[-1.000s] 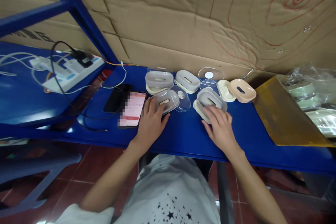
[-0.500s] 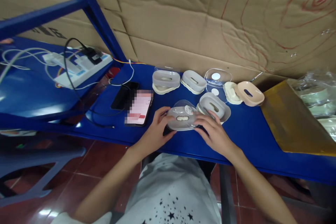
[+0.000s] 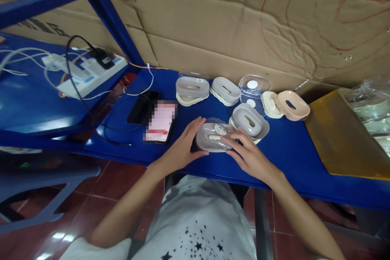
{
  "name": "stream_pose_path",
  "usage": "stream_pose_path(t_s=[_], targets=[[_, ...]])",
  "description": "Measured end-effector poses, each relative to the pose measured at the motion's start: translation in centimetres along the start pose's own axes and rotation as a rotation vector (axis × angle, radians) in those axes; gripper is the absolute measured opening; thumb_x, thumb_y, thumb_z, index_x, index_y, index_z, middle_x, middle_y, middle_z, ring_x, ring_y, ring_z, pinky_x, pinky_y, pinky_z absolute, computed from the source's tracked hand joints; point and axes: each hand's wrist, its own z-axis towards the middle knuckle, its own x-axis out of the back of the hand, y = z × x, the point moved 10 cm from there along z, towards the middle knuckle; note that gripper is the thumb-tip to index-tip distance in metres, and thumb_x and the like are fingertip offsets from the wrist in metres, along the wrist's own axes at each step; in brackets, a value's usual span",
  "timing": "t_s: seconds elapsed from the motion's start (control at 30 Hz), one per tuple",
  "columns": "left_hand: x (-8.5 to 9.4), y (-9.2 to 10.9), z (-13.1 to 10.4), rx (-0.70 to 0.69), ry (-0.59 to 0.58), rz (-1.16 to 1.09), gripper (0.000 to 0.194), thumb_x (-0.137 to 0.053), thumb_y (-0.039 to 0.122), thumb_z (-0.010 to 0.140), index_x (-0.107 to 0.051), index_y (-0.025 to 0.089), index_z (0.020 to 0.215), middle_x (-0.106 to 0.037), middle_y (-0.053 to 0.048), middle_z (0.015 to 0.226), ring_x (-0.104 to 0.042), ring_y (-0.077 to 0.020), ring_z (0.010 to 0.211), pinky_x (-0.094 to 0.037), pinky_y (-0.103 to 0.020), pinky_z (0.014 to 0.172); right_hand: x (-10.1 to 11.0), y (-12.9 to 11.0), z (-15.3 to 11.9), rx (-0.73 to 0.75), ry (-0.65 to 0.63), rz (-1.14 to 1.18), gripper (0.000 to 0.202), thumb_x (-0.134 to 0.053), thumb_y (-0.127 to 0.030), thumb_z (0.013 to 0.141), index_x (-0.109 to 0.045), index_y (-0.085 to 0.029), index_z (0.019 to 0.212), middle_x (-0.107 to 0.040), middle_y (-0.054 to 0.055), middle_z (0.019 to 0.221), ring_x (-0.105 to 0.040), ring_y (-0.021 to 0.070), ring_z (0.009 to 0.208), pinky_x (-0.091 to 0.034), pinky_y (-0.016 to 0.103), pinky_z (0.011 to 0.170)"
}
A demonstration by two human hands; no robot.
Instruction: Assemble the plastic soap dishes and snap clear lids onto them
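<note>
A grey soap dish (image 3: 204, 140) with a slot in its middle sits at the table's front edge between my hands. Over it lies a clear lid (image 3: 210, 124) bearing a round white sticker with print. My left hand (image 3: 184, 146) curves round the dish's left end, thumb in front and fingers behind. From the right, my right hand (image 3: 248, 150) grips the other end, its index finger stretched over the lid toward the slot. That hand hides the right end. Just behind it stands another grey soap dish (image 3: 246, 115) on a cream base.
Two more grey soap dishes (image 3: 191, 85) stand at the back. Beside them are clear lids (image 3: 254, 85), a cream base (image 3: 271, 105) and a peach dish (image 3: 300, 109). Two phones (image 3: 161, 120) and a power strip (image 3: 88, 81) with cables lie left. A carton (image 3: 332, 138) holds wrapped pieces at right.
My left fingers have shifted from over the dish to its left end. The right index finger reaches further left across the lid. The view has tilted slightly.
</note>
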Motion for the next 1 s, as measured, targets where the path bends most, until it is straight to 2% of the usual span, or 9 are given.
stream_pose_path(t_s=[0.07, 0.1, 0.23, 0.33, 0.43, 0.57, 0.63, 0.8, 1.0], targets=[[-0.3, 0.0, 0.0, -0.001, -0.048, 0.005, 0.101, -0.079, 0.042, 0.098, -0.013, 0.039, 0.173, -0.030, -0.011, 0.177, -0.031, -0.0329, 0.164, -0.031, -0.056, 0.133, 0.1, -0.2, -0.4, 0.034, -0.007, -0.003, 0.061, -0.052, -0.011, 0.108, -0.042, -0.035, 0.164, -0.062, 0.009, 0.133, -0.058, 0.0271, 0.143, -0.031, 0.069, 0.131], [-0.2, 0.0, 0.0, -0.002, -0.058, 0.003, 0.099, -0.079, 0.041, 0.098, -0.014, 0.039, 0.173, -0.032, -0.011, 0.176, -0.032, -0.0323, 0.163, -0.031, -0.056, 0.134, 0.2, -0.3, -0.5, 0.041, -0.007, -0.001, 0.062, -0.051, -0.009, 0.108, -0.043, -0.035, 0.164, -0.062, 0.009, 0.135, -0.057, 0.0266, 0.145, -0.030, 0.068, 0.132], [0.2, 0.2, 0.1, 0.002, -0.053, -0.006, 0.092, -0.079, 0.037, 0.097, -0.024, 0.039, 0.171, -0.038, -0.010, 0.171, -0.040, -0.0306, 0.159, -0.034, -0.053, 0.133, 0.0, -0.5, -0.6, 0.035, -0.032, 0.020, 0.062, -0.049, -0.006, 0.106, -0.047, -0.033, 0.163, -0.051, 0.012, 0.159, -0.037, 0.0294, 0.161, -0.042, 0.060, 0.128], [0.3, 0.4, 0.2, 0.004, -0.063, 0.000, 0.092, -0.080, 0.036, 0.096, -0.026, 0.040, 0.170, -0.039, -0.010, 0.168, -0.044, -0.0304, 0.156, -0.037, -0.052, 0.131, -0.4, -0.8, -0.3, 0.033, -0.084, 0.027, 0.063, -0.045, -0.006, 0.107, -0.044, -0.032, 0.164, -0.046, 0.008, 0.168, -0.029, 0.0286, 0.165, -0.040, 0.060, 0.130], [0.3, 0.5, 0.2, 0.007, -0.072, 0.011, 0.093, -0.084, 0.041, 0.093, -0.029, 0.040, 0.168, -0.041, -0.010, 0.164, -0.048, -0.0316, 0.153, -0.040, -0.053, 0.130, -0.4, -0.9, -0.1, 0.035, -0.095, 0.014, 0.058, -0.046, -0.008, 0.107, -0.048, -0.030, 0.161, -0.048, 0.006, 0.168, -0.029, 0.0276, 0.165, -0.037, 0.061, 0.132], [0.5, 0.6, 0.3, 0.004, -0.023, 0.033, 0.089, -0.085, 0.042, 0.092, -0.034, 0.038, 0.166, -0.046, -0.011, 0.159, -0.051, -0.0324, 0.150, -0.043, -0.055, 0.128, -0.8, -0.7, 0.0, 0.054, -0.071, -0.074, 0.042, -0.058, -0.019, 0.108, -0.059, -0.024, 0.149, -0.054, 0.010, 0.163, -0.036, 0.0282, 0.162, -0.038, 0.060, 0.132], [0.6, 0.7, 0.3, -0.016, -0.010, 0.053, 0.089, -0.085, 0.042, 0.092, -0.035, 0.037, 0.165, -0.047, -0.011, 0.159, -0.053, -0.0326, 0.149, -0.045, -0.055, 0.126, -1.2, -0.6, -0.1, 0.077, -0.057, -0.132, 0.040, -0.058, -0.016, 0.107, -0.061, -0.024, 0.147, -0.056, 0.009, 0.161, -0.038, 0.0271, 0.161, -0.039, 0.058, 0.132], [0.8, 1.2, 0.0, -0.112, 0.035, 0.139, 0.092, -0.085, 0.044, 0.092, -0.033, 0.037, 0.167, -0.052, -0.012, 0.158, -0.058, -0.0322, 0.146, -0.049, -0.053, 0.124, -2.2, -0.5, -0.6, 0.117, -0.083, -0.209, 0.053, -0.053, -0.001, 0.103, -0.059, -0.026, 0.149, -0.052, 0.007, 0.166, -0.035, 0.0263, 0.162, -0.037, 0.059, 0.133], [0.9, 1.7, -0.6, -0.189, 0.083, 0.233, 0.095, -0.077, 0.055, 0.094, -0.026, 0.033, 0.171, -0.054, -0.015, 0.161, -0.059, -0.0315, 0.146, -0.053, -0.051, 0.121, -2.3, -1.0, -0.9, 0.140, -0.097, -0.249, 0.061, -0.052, 0.005, 0.099, -0.058, -0.026, 0.152, -0.051, 0.008, 0.166, -0.033, 0.0265, 0.163, -0.035, 0.059, 0.133]])
